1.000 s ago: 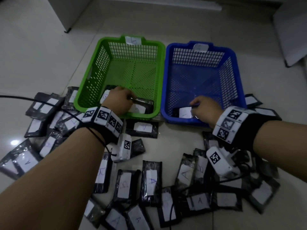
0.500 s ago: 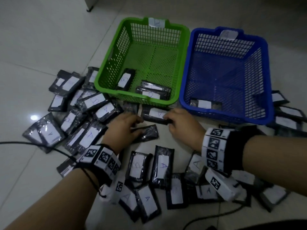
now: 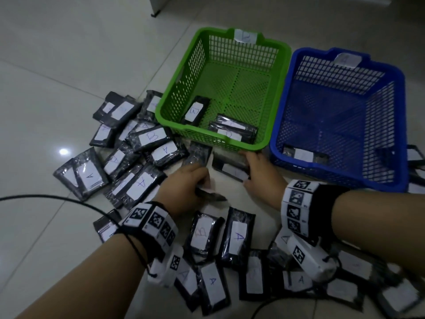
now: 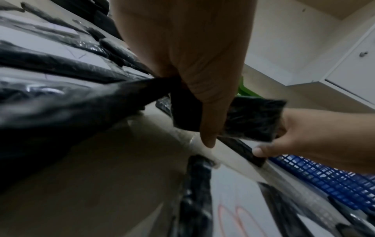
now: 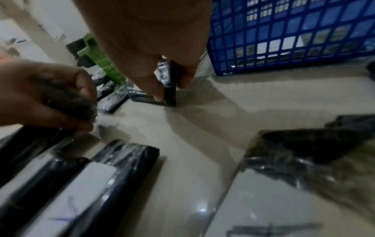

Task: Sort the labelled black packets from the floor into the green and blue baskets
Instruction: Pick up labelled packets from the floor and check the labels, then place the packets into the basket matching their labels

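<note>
Many black packets with white A or B labels lie scattered on the tiled floor. The green basket holds three packets; a single packet lies in the blue basket. My left hand grips a small black packet just above the floor; the left wrist view shows the thumb across that packet. My right hand pinches the end of a packet lying before the green basket, thumb and finger on its edge.
The two baskets stand side by side, touching, with packets crowded to their left, in front and at the right. A black cable runs over the floor to my left wrist. A white cabinet foot stands far back.
Both hands came out of the baskets down to the floor in front of them. The left hand has picked up a small packet; the right hand has taken hold of a packet by the green basket.
</note>
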`<state>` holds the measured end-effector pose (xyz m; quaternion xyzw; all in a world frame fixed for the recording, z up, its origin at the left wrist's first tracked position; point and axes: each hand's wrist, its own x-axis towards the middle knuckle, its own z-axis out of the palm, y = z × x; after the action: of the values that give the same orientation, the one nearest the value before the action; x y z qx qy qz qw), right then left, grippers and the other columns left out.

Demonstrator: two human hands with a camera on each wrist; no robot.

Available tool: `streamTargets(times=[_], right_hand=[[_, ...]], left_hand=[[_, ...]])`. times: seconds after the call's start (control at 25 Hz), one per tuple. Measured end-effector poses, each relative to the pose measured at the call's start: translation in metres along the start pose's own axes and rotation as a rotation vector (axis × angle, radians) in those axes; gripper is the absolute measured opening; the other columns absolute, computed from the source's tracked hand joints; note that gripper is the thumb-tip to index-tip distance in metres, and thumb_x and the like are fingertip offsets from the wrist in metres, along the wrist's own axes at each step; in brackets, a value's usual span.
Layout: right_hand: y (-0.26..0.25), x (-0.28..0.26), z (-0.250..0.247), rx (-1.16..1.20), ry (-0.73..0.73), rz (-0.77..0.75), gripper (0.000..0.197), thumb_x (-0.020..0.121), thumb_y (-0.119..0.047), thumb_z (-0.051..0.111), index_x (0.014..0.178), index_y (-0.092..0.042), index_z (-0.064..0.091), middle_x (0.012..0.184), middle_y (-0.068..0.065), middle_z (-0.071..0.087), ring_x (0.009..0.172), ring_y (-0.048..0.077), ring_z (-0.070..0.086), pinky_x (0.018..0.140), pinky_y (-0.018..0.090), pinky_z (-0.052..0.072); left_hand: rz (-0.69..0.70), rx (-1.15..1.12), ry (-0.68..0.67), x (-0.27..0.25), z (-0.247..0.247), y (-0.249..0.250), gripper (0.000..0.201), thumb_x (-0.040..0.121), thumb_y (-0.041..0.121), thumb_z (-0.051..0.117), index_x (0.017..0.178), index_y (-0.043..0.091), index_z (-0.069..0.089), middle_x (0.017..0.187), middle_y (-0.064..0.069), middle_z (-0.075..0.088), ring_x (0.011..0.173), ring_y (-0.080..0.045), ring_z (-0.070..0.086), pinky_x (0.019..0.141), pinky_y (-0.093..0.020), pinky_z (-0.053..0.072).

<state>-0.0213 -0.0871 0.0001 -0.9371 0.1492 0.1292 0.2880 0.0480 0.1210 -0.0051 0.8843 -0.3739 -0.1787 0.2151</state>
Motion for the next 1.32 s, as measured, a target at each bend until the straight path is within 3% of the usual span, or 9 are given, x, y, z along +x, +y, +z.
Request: streamTargets(times=[0.2, 0.36, 0.48, 0.64, 0.8, 0.96, 1.08, 1.2, 1.32], right_hand=[[-0.002, -0.027, -0.015, 0.201, 0.079, -0.080, 0.027, 0.080, -0.008, 0.063, 0.106, -0.015, 0.062, 0.097, 0.000, 0.060, 0.089, 0.015, 0.057, 0.066, 0.019, 0.037], [-0.020, -0.030, -0.041, 0.399, 0.243, -0.096, 0.023, 0.081, -0.008, 0.064, 0.101, -0.017, 0.061, 0.088, 0.003, 0.064, 0.076, 0.015, 0.061, 0.064, 0.015, 0.046], [-0.029, -0.023, -0.063, 0.552, 0.316, -0.062, 0.021, 0.083, -0.007, 0.063, 0.100, -0.020, 0.059, 0.075, -0.005, 0.066, 0.059, -0.001, 0.064, 0.058, 0.010, 0.048], [-0.024, -0.010, -0.080, 0.736, 0.321, -0.008, 0.029, 0.086, -0.007, 0.062, 0.113, -0.018, 0.058, 0.092, -0.001, 0.071, 0.064, 0.011, 0.071, 0.065, 0.026, 0.059], [-0.003, -0.005, -0.096, 0.704, 0.466, 0.026, 0.037, 0.085, -0.009, 0.063, 0.116, -0.028, 0.052, 0.105, -0.004, 0.066, 0.075, 0.018, 0.071, 0.068, 0.040, 0.060], [0.036, -0.002, -0.117, 0.718, 0.679, 0.187, 0.028, 0.087, -0.006, 0.052, 0.103, -0.030, 0.052, 0.091, -0.017, 0.057, 0.083, 0.016, 0.062, 0.074, 0.048, 0.058], [0.066, -0.008, -0.117, 0.621, 0.728, 0.331, 0.019, 0.086, -0.010, 0.052, 0.098, -0.025, 0.054, 0.094, -0.002, 0.063, 0.085, 0.024, 0.060, 0.071, 0.037, 0.053], [0.088, -0.014, -0.107, 0.391, 0.463, 0.429, 0.019, 0.086, -0.011, 0.058, 0.102, -0.020, 0.060, 0.109, 0.008, 0.065, 0.086, 0.022, 0.057, 0.074, 0.029, 0.048], [0.094, -0.013, -0.106, 0.215, 0.205, 0.421, 0.035, 0.085, -0.004, 0.058, 0.117, -0.017, 0.063, 0.123, 0.006, 0.063, 0.108, 0.023, 0.059, 0.087, 0.025, 0.045]], left_hand=[[0.083, -0.017, 0.263, -0.003, -0.029, 0.010, 0.037, 0.075, 0.034, 0.071, 0.078, 0.023, 0.035, 0.078, 0.004, 0.052, 0.071, -0.017, 0.045, 0.056, -0.031, 0.035], [0.059, -0.092, 0.442, 0.015, -0.049, 0.027, 0.047, 0.059, 0.018, 0.077, 0.082, 0.018, 0.035, 0.084, 0.003, 0.040, 0.077, -0.013, 0.034, 0.063, -0.024, 0.028], [0.059, -0.191, 0.480, 0.036, -0.058, 0.033, 0.041, 0.061, 0.014, 0.069, 0.091, 0.016, 0.040, 0.092, 0.000, 0.042, 0.082, -0.013, 0.038, 0.071, -0.021, 0.031], [0.071, -0.342, 0.436, 0.059, -0.060, 0.042, 0.045, 0.066, 0.019, 0.074, 0.099, 0.021, 0.043, 0.098, 0.000, 0.050, 0.085, -0.016, 0.051, 0.072, -0.026, 0.040], [0.064, -0.279, 0.444, 0.083, -0.060, 0.048, 0.058, 0.069, 0.030, 0.079, 0.118, 0.022, 0.049, 0.114, 0.001, 0.057, 0.106, -0.016, 0.054, 0.089, -0.027, 0.043], [0.028, -0.017, 0.308, 0.111, -0.048, 0.043, 0.058, 0.072, 0.028, 0.075, 0.124, 0.019, 0.052, 0.116, -0.007, 0.052, 0.110, -0.031, 0.046, 0.093, -0.033, 0.031], [-0.045, 0.075, 0.180, 0.130, -0.045, 0.043, 0.058, 0.069, 0.022, 0.075, 0.123, 0.020, 0.053, 0.119, -0.010, 0.049, 0.115, -0.033, 0.044, 0.098, -0.038, 0.030], [-0.109, 0.153, -0.026, 0.152, -0.048, 0.049, 0.054, 0.071, 0.018, 0.077, 0.119, 0.018, 0.054, 0.124, -0.011, 0.053, 0.115, -0.033, 0.050, 0.098, -0.042, 0.041], [-0.172, 0.196, -0.166, 0.166, -0.043, 0.049, 0.048, 0.073, 0.019, 0.077, 0.117, 0.018, 0.059, 0.121, -0.010, 0.060, 0.108, -0.031, 0.058, 0.091, -0.044, 0.051]])
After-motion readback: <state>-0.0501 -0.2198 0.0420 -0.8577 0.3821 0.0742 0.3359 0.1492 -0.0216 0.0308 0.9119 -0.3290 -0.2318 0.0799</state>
